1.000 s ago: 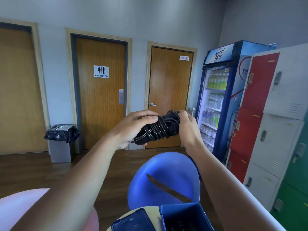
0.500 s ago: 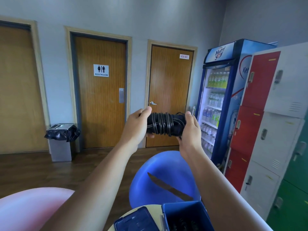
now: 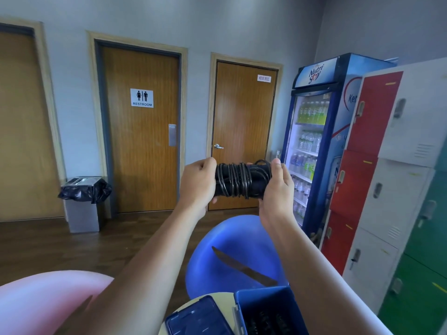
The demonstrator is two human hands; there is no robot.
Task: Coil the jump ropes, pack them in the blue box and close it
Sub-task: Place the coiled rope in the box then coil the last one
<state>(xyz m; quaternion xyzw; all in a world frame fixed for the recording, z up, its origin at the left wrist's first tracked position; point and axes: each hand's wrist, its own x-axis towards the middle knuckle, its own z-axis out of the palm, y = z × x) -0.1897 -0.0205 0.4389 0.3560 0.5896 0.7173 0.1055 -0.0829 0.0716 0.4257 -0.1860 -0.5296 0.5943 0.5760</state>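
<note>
I hold one rope [image 3: 238, 181] at the centre of the frame, wound into a tight bundle. My left hand [image 3: 197, 182] grips one end and my right hand [image 3: 278, 189] the other. Coiling this one looks done. At the bottom edge the box [image 3: 263, 298] stands open on the table [image 3: 222, 296], its lid [image 3: 196, 320] lying to its left. Dark coils lie inside, probably ropes. Packing this bundle and closing the box remain.

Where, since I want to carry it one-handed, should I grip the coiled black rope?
Probably its wrapped middle, from above: the jump rope lies level, the turns bind the bundle there, and the left hand and right hand hold its two ends.
</note>
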